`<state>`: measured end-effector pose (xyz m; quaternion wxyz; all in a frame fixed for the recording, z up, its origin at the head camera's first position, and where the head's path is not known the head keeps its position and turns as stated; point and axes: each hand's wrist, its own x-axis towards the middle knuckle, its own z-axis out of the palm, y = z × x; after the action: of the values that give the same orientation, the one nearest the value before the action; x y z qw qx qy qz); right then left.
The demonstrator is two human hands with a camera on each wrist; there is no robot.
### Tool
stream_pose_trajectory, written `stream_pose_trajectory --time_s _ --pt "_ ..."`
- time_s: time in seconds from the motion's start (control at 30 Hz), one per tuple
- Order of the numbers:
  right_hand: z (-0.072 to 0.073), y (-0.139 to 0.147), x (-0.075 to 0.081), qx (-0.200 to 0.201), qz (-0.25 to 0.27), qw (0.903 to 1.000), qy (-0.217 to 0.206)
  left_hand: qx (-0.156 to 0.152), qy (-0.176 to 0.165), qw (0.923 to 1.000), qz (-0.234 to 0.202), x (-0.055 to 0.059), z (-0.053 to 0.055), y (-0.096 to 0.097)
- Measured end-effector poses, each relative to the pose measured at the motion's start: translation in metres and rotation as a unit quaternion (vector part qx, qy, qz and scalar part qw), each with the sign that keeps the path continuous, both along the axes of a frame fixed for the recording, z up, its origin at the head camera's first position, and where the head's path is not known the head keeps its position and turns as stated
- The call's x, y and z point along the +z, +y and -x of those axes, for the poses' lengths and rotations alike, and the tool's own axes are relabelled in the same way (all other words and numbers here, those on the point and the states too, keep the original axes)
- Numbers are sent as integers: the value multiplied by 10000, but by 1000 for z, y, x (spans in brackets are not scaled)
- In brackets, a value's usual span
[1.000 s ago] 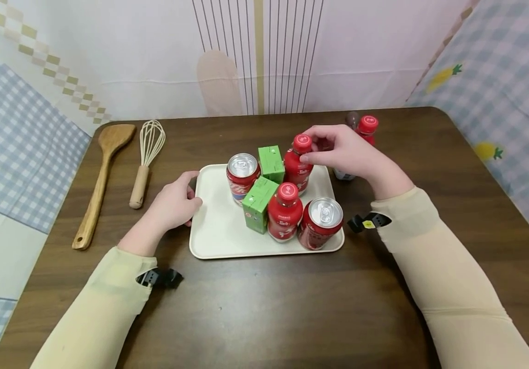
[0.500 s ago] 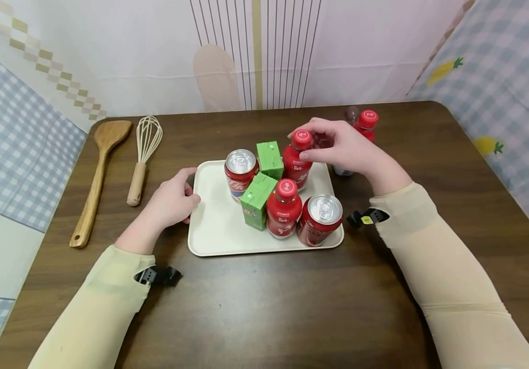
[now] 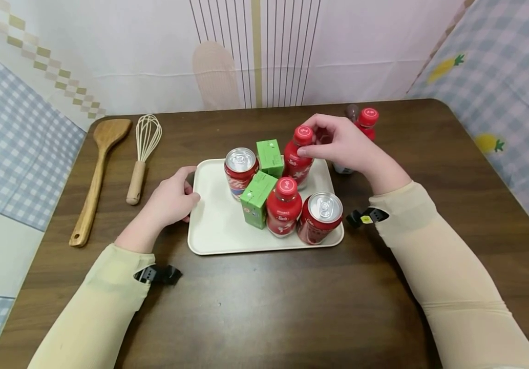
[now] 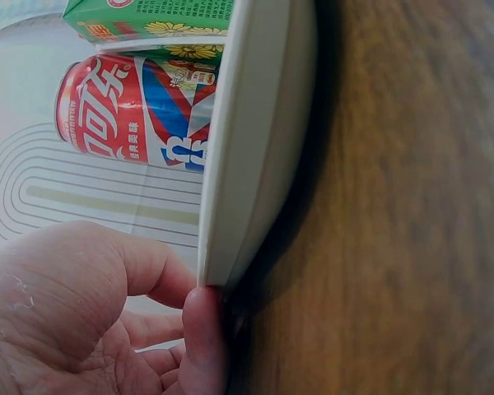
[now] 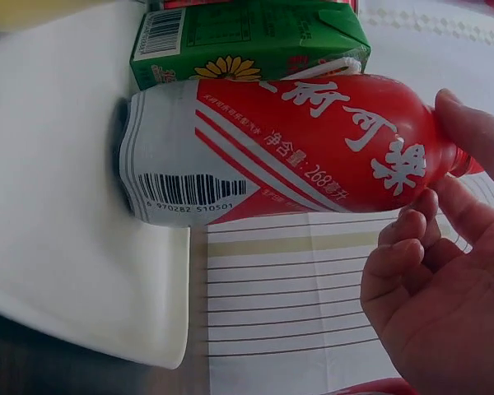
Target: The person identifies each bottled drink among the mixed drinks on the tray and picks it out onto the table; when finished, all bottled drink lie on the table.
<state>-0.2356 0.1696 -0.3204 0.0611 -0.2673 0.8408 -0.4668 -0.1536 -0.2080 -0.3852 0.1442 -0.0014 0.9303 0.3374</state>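
Observation:
A cream tray [image 3: 215, 230] bears two red cans [image 3: 241, 173] [image 3: 320, 218], two green drink cartons [image 3: 256, 201] [image 3: 270, 156] and two red plastic bottles. My left hand [image 3: 172, 201] pinches the tray's left rim between thumb and fingers, as the left wrist view also shows. With thumb and fingers round its neck, my right hand [image 3: 344, 143] holds the back bottle [image 3: 295, 165], which stands beside the rear carton. Its base sits against the tray surface in the right wrist view. The other bottle [image 3: 283, 212] stands in front, between a carton and a can.
Left of the tray lie a wooden spatula [image 3: 99, 174] and a whisk [image 3: 142, 159] with a wooden handle. Another red-capped bottle [image 3: 367, 123] stands behind the right wrist, partly hidden, with a dark rounded thing [image 3: 352, 111] beside it. Fabric walls enclose the table [image 3: 264, 307].
The head view has shifted slightly. My right hand has risen a little at the bottle's neck, still holding it; the left hand stays at the tray's rim.

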Motion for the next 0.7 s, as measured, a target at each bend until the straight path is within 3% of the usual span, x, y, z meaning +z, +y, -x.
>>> stream_pose_trajectory --time_s 0.17,0.47,0.7 --pt "0 -2 -1 -50 7 10000 53 -1 2 10000 -8 1 0 1" --pt "3 4 -1 649 293 9974 90 4 25 10000 -13 0 1 -1" --pt "1 3 0 509 324 9982 -19 17 11 10000 -49 -1 1 -2"
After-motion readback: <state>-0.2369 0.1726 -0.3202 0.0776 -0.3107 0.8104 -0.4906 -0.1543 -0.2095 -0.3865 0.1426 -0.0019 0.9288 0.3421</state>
